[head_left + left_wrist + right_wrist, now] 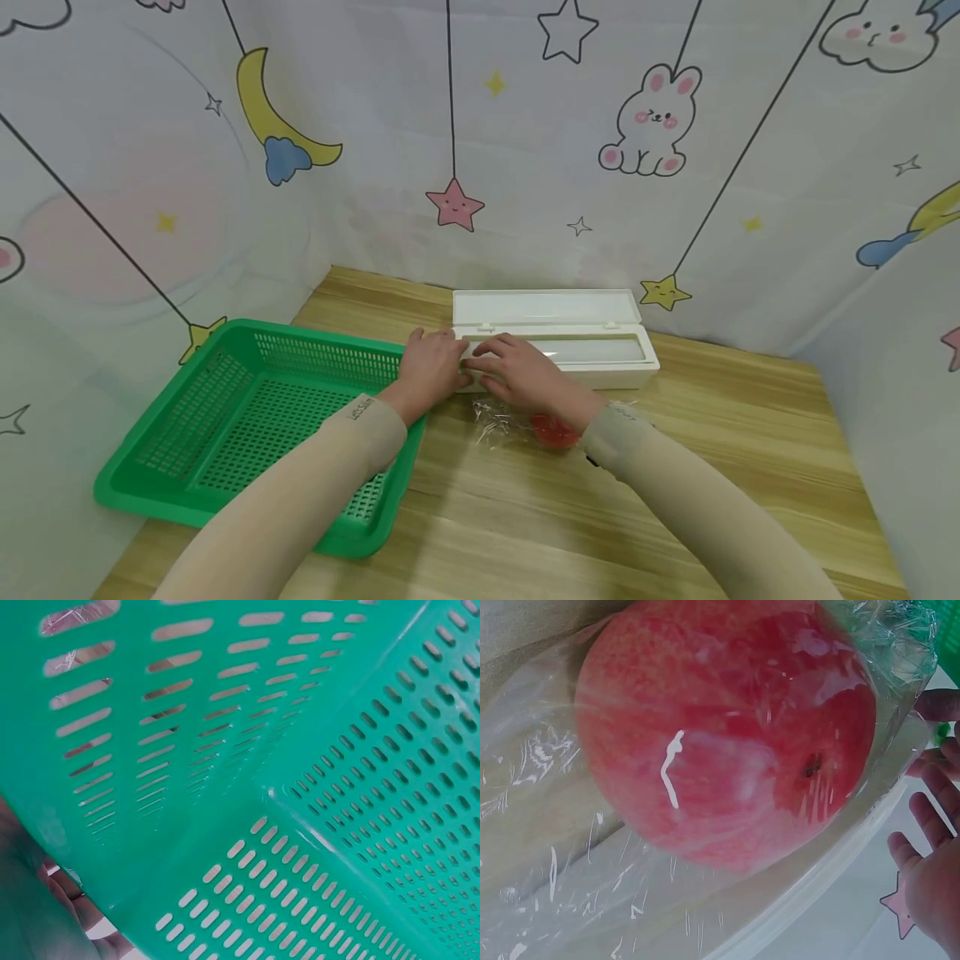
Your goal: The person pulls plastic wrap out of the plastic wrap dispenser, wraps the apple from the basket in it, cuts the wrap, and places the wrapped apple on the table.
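Note:
A long white cling film box [600, 379] stands on the table with its lid [547, 307] raised and a pale roll [592, 350] inside. At the box's left end, the left hand [431, 367] has its fingers over the corner and its thumb at the front. The right hand [525, 371] is over the left part of the box, its fingers pointing left, loosely spread. Under the right wrist lies a red apple [727, 735] covered in clear film [491, 421]. I cannot tell whether the left hand pinches anything.
A green perforated basket [150, 442] stands on the left, its right rim under the left wrist. Behind the box hangs a pale printed cloth [375, 167], which also encloses both sides. All of it is on a wood-grain table [487, 533].

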Demonstrator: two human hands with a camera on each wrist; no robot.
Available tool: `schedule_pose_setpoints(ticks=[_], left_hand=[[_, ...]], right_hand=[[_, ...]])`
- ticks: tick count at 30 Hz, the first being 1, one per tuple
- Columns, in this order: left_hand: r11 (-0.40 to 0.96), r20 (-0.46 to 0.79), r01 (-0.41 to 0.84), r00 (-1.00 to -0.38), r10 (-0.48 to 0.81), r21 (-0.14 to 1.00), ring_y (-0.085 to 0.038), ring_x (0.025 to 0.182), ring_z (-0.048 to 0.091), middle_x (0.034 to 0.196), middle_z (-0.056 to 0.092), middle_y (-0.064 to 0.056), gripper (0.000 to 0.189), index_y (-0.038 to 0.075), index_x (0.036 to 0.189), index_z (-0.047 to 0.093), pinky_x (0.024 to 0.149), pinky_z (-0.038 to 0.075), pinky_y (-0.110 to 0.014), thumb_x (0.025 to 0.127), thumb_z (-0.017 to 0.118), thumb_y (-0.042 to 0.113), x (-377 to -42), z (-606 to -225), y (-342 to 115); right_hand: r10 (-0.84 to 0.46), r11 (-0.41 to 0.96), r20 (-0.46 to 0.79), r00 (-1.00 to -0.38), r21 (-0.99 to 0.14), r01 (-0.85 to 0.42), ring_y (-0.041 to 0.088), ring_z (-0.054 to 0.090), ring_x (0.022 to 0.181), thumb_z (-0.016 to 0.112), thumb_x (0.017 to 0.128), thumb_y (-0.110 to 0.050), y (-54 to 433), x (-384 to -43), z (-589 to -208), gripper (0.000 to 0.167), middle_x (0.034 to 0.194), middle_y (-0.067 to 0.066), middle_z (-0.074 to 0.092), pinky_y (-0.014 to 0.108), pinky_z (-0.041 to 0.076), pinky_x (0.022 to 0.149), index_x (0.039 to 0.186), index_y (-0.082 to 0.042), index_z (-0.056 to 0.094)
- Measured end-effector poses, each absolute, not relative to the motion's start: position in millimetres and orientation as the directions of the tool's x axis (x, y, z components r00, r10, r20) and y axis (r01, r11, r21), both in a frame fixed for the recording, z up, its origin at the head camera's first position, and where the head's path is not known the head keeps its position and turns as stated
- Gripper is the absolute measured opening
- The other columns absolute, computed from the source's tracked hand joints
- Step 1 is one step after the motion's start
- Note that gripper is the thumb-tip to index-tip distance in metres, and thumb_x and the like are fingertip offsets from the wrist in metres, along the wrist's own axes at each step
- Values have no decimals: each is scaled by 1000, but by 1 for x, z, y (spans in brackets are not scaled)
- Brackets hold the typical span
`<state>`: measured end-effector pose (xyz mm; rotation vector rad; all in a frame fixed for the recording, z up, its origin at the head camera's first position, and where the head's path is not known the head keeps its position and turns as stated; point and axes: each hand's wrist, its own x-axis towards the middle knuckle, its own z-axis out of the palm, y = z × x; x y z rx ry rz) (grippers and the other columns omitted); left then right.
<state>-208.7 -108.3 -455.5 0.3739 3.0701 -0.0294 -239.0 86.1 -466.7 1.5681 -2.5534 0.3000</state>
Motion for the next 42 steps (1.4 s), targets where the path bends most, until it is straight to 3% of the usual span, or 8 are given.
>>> schedule_pose_setpoints(ticks=[10, 19, 35, 42], left_hand=[[969, -9, 245, -970, 245, -21, -31, 123, 69, 123, 74, -9, 55, 19, 136, 73, 114, 45, -61, 94, 80, 53, -207, -457, -109], [970, 28, 242, -970, 243, -23, -31, 112, 72, 107, 74, -8, 35, 18, 107, 76, 112, 47, -61, 92, 82, 49, -207, -461, -109], [972, 8, 234, -972, 234, 0, -31, 120, 70, 115, 75, -9, 43, 18, 118, 77, 112, 47, -61, 90, 85, 49, -208, -458, -107], [973, 0, 230, -973, 230, -23, -31, 118, 70, 110, 74, -9, 46, 16, 118, 77, 112, 47, -61, 90, 84, 52, -208, -458, -106]], right_hand=[[-822, 431, 340, -458, -155, -889, 28, 64, 113, 76, 100, -17, 72, -247, -473, 17, 117, 7, 74, 41, 53, 104, 115, -9, 79], [-762, 510, 356, -541, -185, -840, 26, 64, 103, 82, 95, -21, 63, -248, -475, 17, 107, 5, 74, 40, 55, 95, 108, -10, 80], [-727, 537, 352, -589, -241, -808, 24, 62, 98, 85, 92, -18, 62, -251, -480, 8, 100, 1, 74, 38, 54, 92, 97, -12, 81], [-736, 533, 342, -584, -238, -812, 23, 62, 97, 85, 92, -21, 66, -253, -480, 11, 100, 2, 73, 38, 54, 91, 96, -12, 80]])
